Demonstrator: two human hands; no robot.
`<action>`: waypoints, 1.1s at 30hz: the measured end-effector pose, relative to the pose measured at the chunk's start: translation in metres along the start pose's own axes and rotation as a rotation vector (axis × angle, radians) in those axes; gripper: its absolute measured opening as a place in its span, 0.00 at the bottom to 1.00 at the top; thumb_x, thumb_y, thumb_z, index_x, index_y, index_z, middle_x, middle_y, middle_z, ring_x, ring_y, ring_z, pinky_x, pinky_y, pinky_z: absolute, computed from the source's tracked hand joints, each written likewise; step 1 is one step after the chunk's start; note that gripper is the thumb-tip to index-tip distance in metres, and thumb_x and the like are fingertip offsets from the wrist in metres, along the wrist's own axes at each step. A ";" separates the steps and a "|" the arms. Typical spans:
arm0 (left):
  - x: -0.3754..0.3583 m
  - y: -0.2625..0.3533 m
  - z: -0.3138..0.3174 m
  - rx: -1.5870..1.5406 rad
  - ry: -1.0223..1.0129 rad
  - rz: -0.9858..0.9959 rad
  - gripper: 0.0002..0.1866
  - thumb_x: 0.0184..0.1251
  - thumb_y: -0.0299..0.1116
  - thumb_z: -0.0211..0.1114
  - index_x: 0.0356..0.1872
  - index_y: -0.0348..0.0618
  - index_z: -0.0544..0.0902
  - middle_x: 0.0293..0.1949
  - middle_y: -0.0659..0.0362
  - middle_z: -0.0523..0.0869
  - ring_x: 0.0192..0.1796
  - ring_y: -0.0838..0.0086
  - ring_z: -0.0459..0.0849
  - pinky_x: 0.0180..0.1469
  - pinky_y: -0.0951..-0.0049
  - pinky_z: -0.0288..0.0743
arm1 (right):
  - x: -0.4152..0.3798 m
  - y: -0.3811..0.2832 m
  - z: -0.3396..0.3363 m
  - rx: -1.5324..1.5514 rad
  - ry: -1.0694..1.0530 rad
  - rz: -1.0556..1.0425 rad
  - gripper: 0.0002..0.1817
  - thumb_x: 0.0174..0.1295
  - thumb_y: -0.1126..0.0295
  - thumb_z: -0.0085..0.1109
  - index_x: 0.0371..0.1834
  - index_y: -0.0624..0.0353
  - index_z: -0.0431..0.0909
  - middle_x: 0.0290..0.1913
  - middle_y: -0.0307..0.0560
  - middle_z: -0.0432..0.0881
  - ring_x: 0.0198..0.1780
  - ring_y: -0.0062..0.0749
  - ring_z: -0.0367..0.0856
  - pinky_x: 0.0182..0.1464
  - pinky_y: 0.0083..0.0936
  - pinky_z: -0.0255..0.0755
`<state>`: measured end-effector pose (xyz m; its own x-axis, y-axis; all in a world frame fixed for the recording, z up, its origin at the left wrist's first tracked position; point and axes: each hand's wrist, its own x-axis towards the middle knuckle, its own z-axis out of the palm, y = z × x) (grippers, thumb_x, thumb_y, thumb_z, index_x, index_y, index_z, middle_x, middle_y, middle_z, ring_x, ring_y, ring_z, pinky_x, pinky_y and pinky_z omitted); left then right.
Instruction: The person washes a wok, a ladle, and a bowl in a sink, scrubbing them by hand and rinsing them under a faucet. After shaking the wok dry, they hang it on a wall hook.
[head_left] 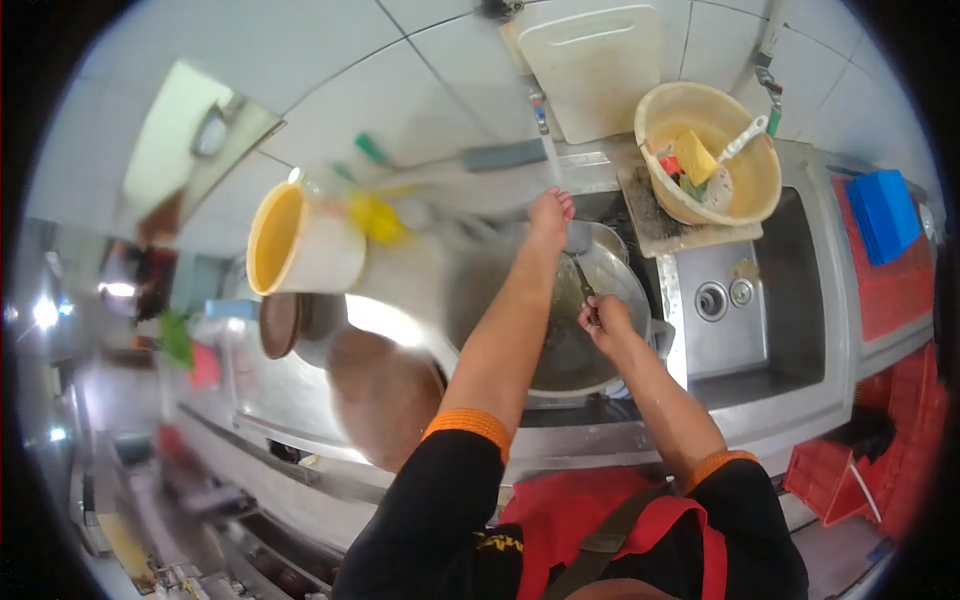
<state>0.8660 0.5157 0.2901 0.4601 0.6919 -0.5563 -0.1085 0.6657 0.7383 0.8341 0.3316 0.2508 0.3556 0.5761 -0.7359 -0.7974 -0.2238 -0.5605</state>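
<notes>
My right hand is closed round the dark handle of what looks like a spatula, its flat grey head pointing away from me. Just beyond and to the left, my left hand has its fingers curled, below the running tap. Water falls from the tap close to that hand; whether the fingers hold anything is hidden. Under both hands, a big round metal pan sits in the left sink, with cloudy water inside. My left forearm hides part of it.
A yellowish tub with a sponge and a brush stands on a board at the back right. The right sink has a drain. Left lie a cream bucket and a blurred brown round thing. A blue stack is far right.
</notes>
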 end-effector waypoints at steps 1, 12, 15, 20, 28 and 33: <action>0.008 -0.004 0.007 -0.045 -0.011 -0.017 0.14 0.65 0.26 0.44 0.50 0.39 0.70 0.42 0.54 0.79 0.35 0.73 0.77 0.35 0.74 0.74 | 0.003 -0.005 0.010 0.311 0.047 0.010 0.07 0.53 0.79 0.47 0.35 0.63 0.66 0.30 0.47 0.71 0.31 0.35 0.74 0.38 0.31 0.75; 0.063 0.024 -0.001 0.579 -0.267 -0.164 0.10 0.61 0.38 0.54 0.22 0.48 0.70 0.15 0.66 0.68 0.18 0.78 0.68 0.16 0.73 0.58 | 0.142 -0.083 0.082 0.730 0.062 0.198 0.06 0.54 0.78 0.45 0.34 0.60 0.68 0.32 0.46 0.70 0.27 0.30 0.69 0.28 0.24 0.67; 0.074 0.046 -0.033 1.767 -0.614 1.133 0.09 0.58 0.35 0.57 0.23 0.42 0.72 0.19 0.61 0.74 0.22 0.70 0.74 0.25 0.70 0.68 | 0.185 -0.083 0.088 0.862 -0.040 0.113 0.08 0.59 0.76 0.43 0.39 0.60 0.72 0.39 0.50 0.74 0.31 0.33 0.73 0.25 0.25 0.67; -0.003 0.112 -0.023 1.414 0.085 0.809 0.11 0.57 0.32 0.57 0.39 0.39 0.78 0.36 0.48 0.81 0.40 0.53 0.80 0.39 0.62 0.73 | 0.189 -0.107 0.098 0.917 0.209 0.093 0.12 0.63 0.75 0.43 0.48 0.65 0.70 0.48 0.52 0.73 0.42 0.37 0.76 0.31 0.26 0.75; -0.060 0.118 -0.102 2.225 0.073 0.528 0.23 0.61 0.47 0.58 0.43 0.34 0.79 0.43 0.39 0.81 0.50 0.47 0.79 0.52 0.55 0.71 | 0.134 -0.073 0.086 0.801 -0.046 0.032 0.14 0.60 0.80 0.40 0.50 0.73 0.60 0.43 0.59 0.69 0.40 0.48 0.76 0.38 0.39 0.81; -0.009 0.129 -0.194 2.013 -0.002 0.458 0.25 0.61 0.49 0.59 0.39 0.29 0.79 0.37 0.39 0.83 0.44 0.50 0.81 0.46 0.58 0.72 | 0.039 -0.033 0.017 -0.101 -0.123 0.132 0.15 0.55 0.82 0.43 0.47 0.74 0.65 0.37 0.59 0.73 0.34 0.48 0.79 0.34 0.41 0.81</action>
<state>0.6771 0.6494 0.3160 0.6875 0.6814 -0.2510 0.7172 -0.6914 0.0874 0.8656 0.3748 0.2470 0.1842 0.6273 -0.7567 -0.7779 -0.3775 -0.5023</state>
